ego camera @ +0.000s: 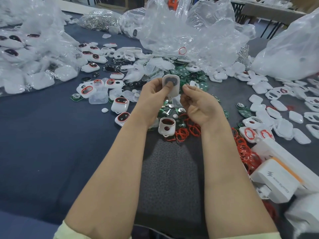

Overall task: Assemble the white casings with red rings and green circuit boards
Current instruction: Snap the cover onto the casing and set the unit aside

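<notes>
Open room is seen only at the lower left of the frame, where the dark blue cloth (pixel 51 144) lies bare; elsewhere parts crowd up to the forearms. At centre a rounded white casing (pixel 175 91) is held upright by the left hand (pixel 151 95), thumb pressed on its dark recess. The right hand (pixel 200 106) is curled just beside it; whether anything is pinched cannot be told. Thin red rings (pixel 188 130) are heaped below the wrists. Green circuit boards (pixel 183 73) lie behind, partly hidden under crinkled clear bags (pixel 189 31).
</notes>
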The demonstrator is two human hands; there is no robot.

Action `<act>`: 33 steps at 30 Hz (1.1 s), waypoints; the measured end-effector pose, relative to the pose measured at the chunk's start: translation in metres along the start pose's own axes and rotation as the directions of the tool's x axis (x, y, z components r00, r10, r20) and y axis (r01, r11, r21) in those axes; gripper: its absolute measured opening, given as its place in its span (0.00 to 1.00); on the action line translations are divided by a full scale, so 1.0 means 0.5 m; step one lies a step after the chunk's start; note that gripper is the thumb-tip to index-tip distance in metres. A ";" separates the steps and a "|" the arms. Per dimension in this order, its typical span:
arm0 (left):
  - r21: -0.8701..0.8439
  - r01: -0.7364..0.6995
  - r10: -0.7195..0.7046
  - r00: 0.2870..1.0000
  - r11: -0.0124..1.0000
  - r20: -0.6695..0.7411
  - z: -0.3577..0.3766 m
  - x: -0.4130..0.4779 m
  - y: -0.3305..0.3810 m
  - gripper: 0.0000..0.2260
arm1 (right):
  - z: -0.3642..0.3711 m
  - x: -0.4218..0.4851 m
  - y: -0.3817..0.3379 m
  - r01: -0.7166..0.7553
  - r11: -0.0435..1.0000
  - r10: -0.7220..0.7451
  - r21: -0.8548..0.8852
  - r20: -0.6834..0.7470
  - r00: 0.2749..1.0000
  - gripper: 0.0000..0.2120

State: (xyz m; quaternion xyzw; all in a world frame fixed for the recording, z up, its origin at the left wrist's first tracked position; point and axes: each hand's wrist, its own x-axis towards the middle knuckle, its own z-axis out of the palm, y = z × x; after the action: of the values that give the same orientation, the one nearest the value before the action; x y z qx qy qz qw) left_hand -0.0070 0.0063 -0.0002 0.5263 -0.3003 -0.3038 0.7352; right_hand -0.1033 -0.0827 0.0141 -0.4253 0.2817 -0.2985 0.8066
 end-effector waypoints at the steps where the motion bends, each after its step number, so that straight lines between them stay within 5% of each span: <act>1: -0.014 -0.001 0.001 1.000 1.000 0.008 -0.001 0.000 -0.001 0.07 | -0.001 0.000 0.001 -0.010 1.000 0.009 0.021 0.007 1.000 0.09; 8: -0.112 0.040 -0.042 0.999 0.993 -0.016 -0.007 0.001 0.002 0.04 | 0.010 -0.003 0.011 -0.015 0.999 0.014 0.043 0.024 1.000 0.08; 12: -0.070 0.069 -0.075 0.994 0.995 -0.077 0.000 -0.002 0.003 0.04 | 0.018 0.004 0.026 0.167 0.956 -0.194 -0.242 -0.088 0.977 0.04; 16: -0.056 0.089 -0.095 0.988 0.994 -0.120 0.002 -0.002 0.006 0.04 | 0.009 0.009 0.037 0.218 0.650 -0.511 -0.728 -0.206 0.835 0.11; 21: 0.022 0.059 -0.055 0.987 0.998 -0.151 0.001 0.001 0.001 0.03 | 0.020 0.001 0.039 0.300 0.400 -0.647 -0.866 -0.035 0.762 0.13; 25: 0.105 0.025 -0.012 0.992 0.994 -0.126 -0.001 0.002 -0.005 0.04 | 0.029 0.000 0.038 0.319 0.477 -0.486 -0.819 0.056 0.872 0.11; 31: 0.117 0.040 -0.016 0.979 0.992 -0.201 -0.001 0.007 -0.007 0.04 | 0.027 0.002 0.043 0.284 0.539 -0.507 -0.793 -0.036 0.861 0.04; 33: 0.100 0.058 -0.031 0.968 0.993 -0.251 -0.003 0.009 -0.007 0.03 | 0.023 0.004 0.040 0.266 0.642 -0.496 -0.719 -0.125 0.859 0.06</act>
State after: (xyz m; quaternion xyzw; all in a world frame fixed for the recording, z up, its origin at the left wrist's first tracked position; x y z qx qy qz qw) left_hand -0.0032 0.0028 -0.0034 0.6052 -0.2095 -0.2354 0.7310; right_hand -0.0891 -0.0692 0.0023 -0.6871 0.3968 -0.4026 0.4564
